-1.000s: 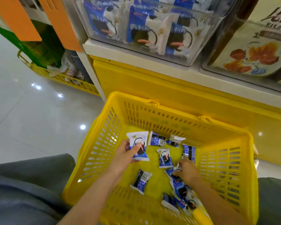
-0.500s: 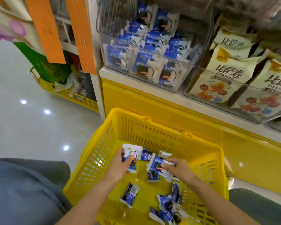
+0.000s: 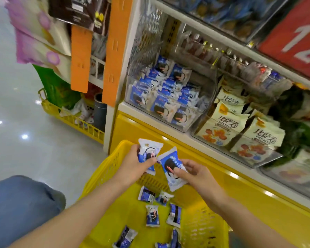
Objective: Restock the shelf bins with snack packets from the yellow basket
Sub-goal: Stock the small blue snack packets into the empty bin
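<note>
The yellow basket (image 3: 100, 174) stands on the floor below the shelf, with several blue-and-white snack packets (image 3: 152, 215) loose on its bottom. My left hand (image 3: 132, 162) grips one packet (image 3: 149, 149) above the basket's far rim. My right hand (image 3: 191, 170) pinches a second packet (image 3: 170, 169) just to the right of it. The two packets almost touch. Directly above, a clear shelf bin (image 3: 200, 119) holds several packets of the same kind (image 3: 161, 104).
To the right, another clear bin (image 3: 258, 161) holds cream packets (image 3: 225, 126) with orange print. Orange strips (image 3: 115, 51) hang on the shelf's left post. A low yellow wire rack (image 3: 70, 119) stands on the floor at left. My grey-blue knee (image 3: 21, 208) is lower left.
Both hands have risen out of the basket, each with a packet, up to its far rim. The camera has tilted up, so the shelf bins now fill the upper view.
</note>
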`<state>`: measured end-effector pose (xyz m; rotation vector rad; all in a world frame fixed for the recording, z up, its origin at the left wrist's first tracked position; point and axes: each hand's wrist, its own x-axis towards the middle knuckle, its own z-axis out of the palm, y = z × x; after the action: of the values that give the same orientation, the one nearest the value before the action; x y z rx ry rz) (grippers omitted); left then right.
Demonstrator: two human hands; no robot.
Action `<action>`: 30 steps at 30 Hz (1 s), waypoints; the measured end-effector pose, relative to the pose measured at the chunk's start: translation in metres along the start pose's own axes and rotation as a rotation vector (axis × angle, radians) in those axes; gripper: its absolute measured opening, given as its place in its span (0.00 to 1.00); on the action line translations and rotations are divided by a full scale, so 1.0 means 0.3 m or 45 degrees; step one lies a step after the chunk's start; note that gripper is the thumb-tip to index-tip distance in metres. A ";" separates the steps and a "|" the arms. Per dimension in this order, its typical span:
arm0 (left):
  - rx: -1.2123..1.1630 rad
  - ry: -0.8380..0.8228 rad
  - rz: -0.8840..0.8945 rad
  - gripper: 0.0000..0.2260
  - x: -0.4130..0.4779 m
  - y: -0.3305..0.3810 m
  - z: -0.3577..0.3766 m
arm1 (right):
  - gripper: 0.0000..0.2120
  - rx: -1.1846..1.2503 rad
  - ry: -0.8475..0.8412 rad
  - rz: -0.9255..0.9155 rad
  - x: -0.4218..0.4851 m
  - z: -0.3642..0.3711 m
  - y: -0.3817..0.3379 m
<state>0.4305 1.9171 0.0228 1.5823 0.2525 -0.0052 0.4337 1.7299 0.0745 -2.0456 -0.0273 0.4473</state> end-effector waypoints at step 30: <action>-0.121 0.137 0.371 0.15 0.330 0.261 -0.257 | 0.21 -0.932 0.513 -0.276 0.936 -0.152 -0.566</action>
<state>0.5278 2.0082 0.0867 1.5141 0.1027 0.3147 0.7383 1.8337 0.1538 -2.7772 -0.1897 -0.1515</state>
